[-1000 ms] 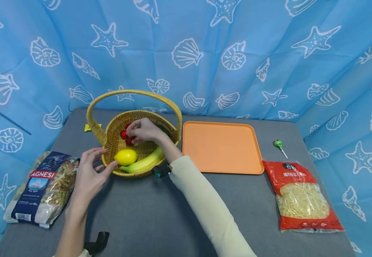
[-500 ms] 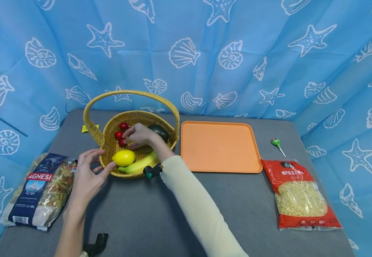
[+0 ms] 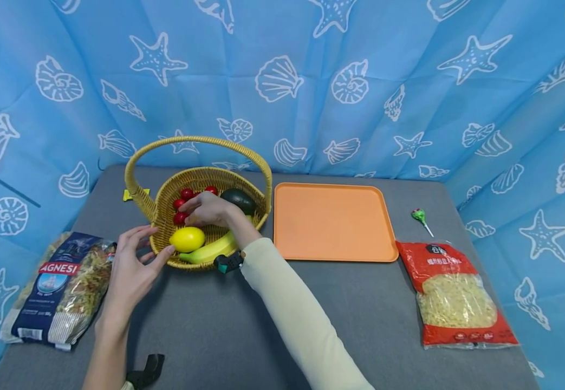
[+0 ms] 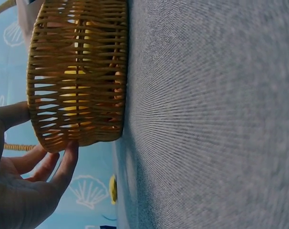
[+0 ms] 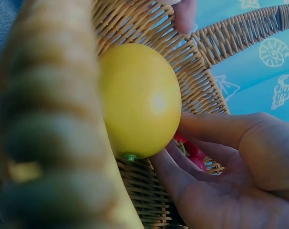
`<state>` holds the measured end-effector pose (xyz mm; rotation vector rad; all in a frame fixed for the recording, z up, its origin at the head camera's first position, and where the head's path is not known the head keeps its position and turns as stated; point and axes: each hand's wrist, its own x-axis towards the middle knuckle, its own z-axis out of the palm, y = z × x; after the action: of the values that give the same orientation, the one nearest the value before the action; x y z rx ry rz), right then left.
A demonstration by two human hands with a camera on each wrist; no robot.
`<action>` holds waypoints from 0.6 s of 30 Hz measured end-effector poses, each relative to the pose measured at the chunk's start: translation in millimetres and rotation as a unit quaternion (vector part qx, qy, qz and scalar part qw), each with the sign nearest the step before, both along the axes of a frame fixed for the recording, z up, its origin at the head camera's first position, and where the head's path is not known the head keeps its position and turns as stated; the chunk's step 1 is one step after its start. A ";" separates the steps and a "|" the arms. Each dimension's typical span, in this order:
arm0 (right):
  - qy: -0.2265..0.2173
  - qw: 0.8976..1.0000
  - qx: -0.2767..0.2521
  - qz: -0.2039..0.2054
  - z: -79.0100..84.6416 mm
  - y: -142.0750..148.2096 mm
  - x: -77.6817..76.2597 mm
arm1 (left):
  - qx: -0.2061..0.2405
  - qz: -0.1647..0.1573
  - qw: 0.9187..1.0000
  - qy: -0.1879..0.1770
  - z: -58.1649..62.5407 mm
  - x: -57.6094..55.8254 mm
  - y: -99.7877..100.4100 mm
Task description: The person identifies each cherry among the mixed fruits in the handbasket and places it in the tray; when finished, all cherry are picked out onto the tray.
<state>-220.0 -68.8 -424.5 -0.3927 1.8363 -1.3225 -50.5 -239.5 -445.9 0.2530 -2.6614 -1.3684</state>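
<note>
The wicker basket (image 3: 209,174) stands at the back left, its tall handle arching up. My left hand (image 3: 138,265) grips its left end, thumb on the near rim and fingers round the side, as the left wrist view (image 4: 30,186) shows. Inside, my right hand (image 3: 209,209) reaches in beside several small red fruits (image 3: 180,218). Its fingers look loosely extended; the lemon (image 5: 139,100) hides their tips in the right wrist view. That lemon lies at the front left, with a banana (image 3: 211,251) along the near rim. A dark green avocado (image 3: 239,201) rests at the back right.
An orange tray (image 3: 333,222) lies right of the basket. Farther right are a lollipop (image 3: 421,219) and a red pasta bag (image 3: 458,303). A blue pasta bag (image 3: 58,290) lies at left, and a small yellow packet (image 3: 136,194) behind. A blue curtain (image 3: 311,124) borders the table.
My right hand has shifted and its fingers have loosened; one red fruit now sits slightly further left, and another shows behind the hand. My left hand stays at the basket. The head view has shifted slightly.
</note>
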 end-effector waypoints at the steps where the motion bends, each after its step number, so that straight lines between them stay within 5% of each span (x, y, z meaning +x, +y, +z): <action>1: -0.001 1.000 -0.001 -0.002 -0.3 -0.3 0.1 | 0.000 0.000 1.000 -0.001 0.2 -0.1 -0.1; 18: -0.018 1.000 -0.021 -0.003 -5.0 -8.0 1.6 | -0.010 0.005 1.000 -0.013 2.3 -0.4 0.4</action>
<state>-218.4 -76.8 -429.5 -0.3846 1.7829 -1.3658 -50.9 -239.1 -443.6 0.2824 -2.6896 -1.3426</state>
